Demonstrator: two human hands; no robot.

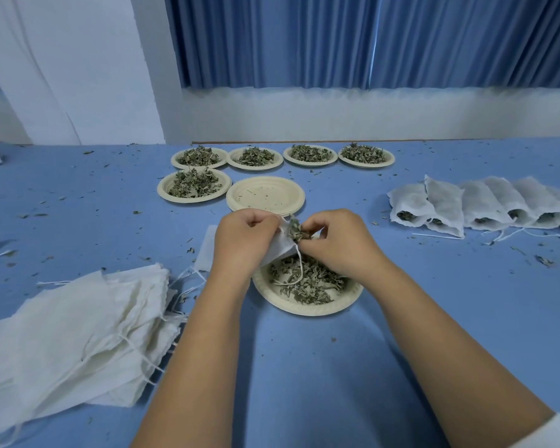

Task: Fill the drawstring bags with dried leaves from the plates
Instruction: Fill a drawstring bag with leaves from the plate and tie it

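Two hands stuff a white drawstring bag (280, 245) above a leaf-strewn plate (307, 307).
Left hand (243, 240) grips the bag; right hand (337, 242) pinches crumpled green-grey leaves (295, 232).

Six leaf-filled plates (307, 297), one empty plate stack (265, 196), five visible filled bags (409, 205), two hands (244, 242)

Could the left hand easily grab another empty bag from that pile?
Probably yes, once free: the pile of empty bags lies open just beside the left forearm, nothing on it. But the left hand is busy holding the bag being filled.
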